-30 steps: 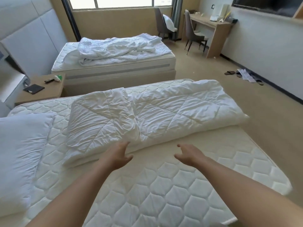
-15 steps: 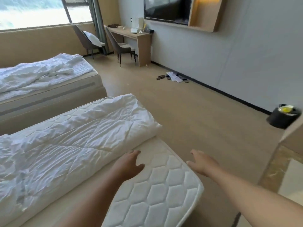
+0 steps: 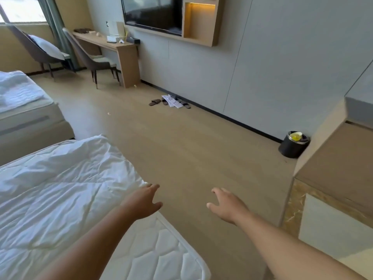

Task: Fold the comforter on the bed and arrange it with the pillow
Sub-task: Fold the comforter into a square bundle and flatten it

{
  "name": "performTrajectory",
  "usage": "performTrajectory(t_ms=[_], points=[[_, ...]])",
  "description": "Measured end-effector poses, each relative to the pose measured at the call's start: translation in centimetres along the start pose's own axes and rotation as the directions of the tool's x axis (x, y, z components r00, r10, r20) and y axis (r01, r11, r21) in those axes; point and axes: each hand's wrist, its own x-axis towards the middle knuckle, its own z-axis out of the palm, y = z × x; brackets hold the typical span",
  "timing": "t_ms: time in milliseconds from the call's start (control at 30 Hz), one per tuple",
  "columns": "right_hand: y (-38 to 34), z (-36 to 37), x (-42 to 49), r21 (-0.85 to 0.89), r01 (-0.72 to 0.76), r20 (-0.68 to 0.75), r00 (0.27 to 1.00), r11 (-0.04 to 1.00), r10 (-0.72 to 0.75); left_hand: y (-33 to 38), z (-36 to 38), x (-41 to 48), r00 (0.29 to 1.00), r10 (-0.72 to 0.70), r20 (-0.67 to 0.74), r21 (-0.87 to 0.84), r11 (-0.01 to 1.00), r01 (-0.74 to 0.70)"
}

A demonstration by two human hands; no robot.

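bright daylight, slight motion blur

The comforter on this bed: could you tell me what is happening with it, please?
A person is working on the white comforter, which lies folded along the bare mattress. Neither hand holds anything: the left hand reaches, fingers open, at the comforter's end, and the right hand is open over the floor beside the bed. The bed's pillow is out of view.
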Motion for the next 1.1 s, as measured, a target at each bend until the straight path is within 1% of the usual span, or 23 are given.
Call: performTrajectory(t_ms=[100, 200, 267, 333, 400, 500, 600, 700, 767, 833, 967, 1100], points=[[0.0, -2.4, 6.7, -0.015, 0.064, 0.014, 0.998, 0.998, -0.063, 0.7, -0.5, 6.5, 0.999, -0.020, -0.033, -0.013, 1.000, 0.020], [0.2, -5.0, 15.3, -0.063, 0.131, 0.013, 0.991, 0.989, -0.130, 0.5, -0.5, 14.9, 0.998, -0.057, -0.036, -0.037, 0.998, 0.056], [0.3, -6.7, 21.2, -0.083, 0.160, 0.025, 0.987, 0.984, -0.159, 0.1, -0.7, 20.8, 0.994, -0.107, -0.028, -0.065, 0.992, 0.105], [0.4, -8.5, 26.3, -0.120, 0.204, 0.066, 0.978, 0.972, -0.197, 0.2, -1.3, 25.4, 0.985, -0.167, -0.041, -0.122, 0.979, 0.161], [0.1, -10.3, 30.4, -0.139, 0.238, 0.112, 0.968, 0.961, -0.224, 0.6, -2.5, 28.3, 0.973, -0.225, -0.054, -0.191, 0.959, 0.211], [-1.5, -12.7, 35.4, -0.139, 0.324, 0.166, 0.939, 0.936, -0.301, 0.3, -4.6, 30.9, 0.947, -0.315, -0.067, -0.229, 0.928, 0.292], [-4.1, -14.1, 40.4, -0.131, 0.421, 0.231, 0.893, 0.897, -0.386, -0.8, -6.5, 32.6, 0.914, -0.400, -0.063, -0.248, 0.894, 0.374], [-7.7, -13.8, 45.7, -0.086, 0.521, 0.281, 0.831, 0.849, -0.481, -2.9, -7.2, 34.5, 0.862, -0.504, -0.056, -0.272, 0.838, 0.473], [-10.5, -13.3, 49.1, -0.062, 0.601, 0.344, 0.763, 0.797, -0.548, -4.7, -7.8, 35.6, 0.807, -0.589, -0.047, -0.306, 0.777, 0.550], [-13.6, -13.1, 52.8, -0.056, 0.689, 0.409, 0.676, 0.723, -0.613, -6.6, -8.7, 36.6, 0.732, -0.679, -0.045, -0.332, 0.702, 0.630], [-21.9, -13.5, 59.1, -0.035, 0.845, 0.499, 0.477, 0.533, -0.724, -9.5, -10.8, 37.2, 0.534, -0.844, -0.047, -0.426, 0.501, 0.753], [-30.7, -13.1, 61.6, -0.014, 0.944, 0.589, 0.274, 0.329, -0.760, -10.3, -11.5, 35.7, 0.317, -0.948, 0.000, -0.532, 0.269, 0.803]])
